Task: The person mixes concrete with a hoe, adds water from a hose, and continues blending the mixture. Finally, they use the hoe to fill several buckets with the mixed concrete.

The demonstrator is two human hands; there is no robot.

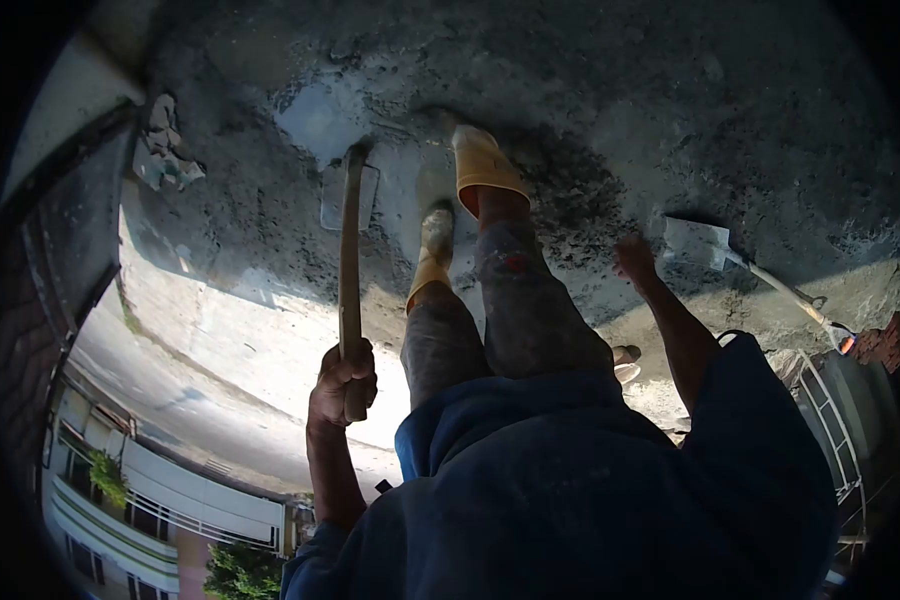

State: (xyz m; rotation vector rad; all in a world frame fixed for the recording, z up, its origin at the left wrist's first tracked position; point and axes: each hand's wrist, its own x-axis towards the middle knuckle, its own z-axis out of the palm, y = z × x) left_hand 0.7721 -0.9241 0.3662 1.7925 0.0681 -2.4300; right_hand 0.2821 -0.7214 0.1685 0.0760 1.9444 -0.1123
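Observation:
My left hand is closed around the lower end of a long wooden handle. The handle reaches up to a flat, rectangular, mortar-smeared blade on wet grey mortar. My right hand hangs at the right with its fingers slightly apart and nothing visible in it. Near it lies a shovel with a pale blade and a long handle. Both my feet, in yellowish boots, stand in the wet grey mix.
A crumpled, dirty sack lies at the upper left. Reddish rubble is beside the shovel's grip. A metal ladder-like frame stands at the right. Part of another foot shows behind my leg. A building is at the lower left.

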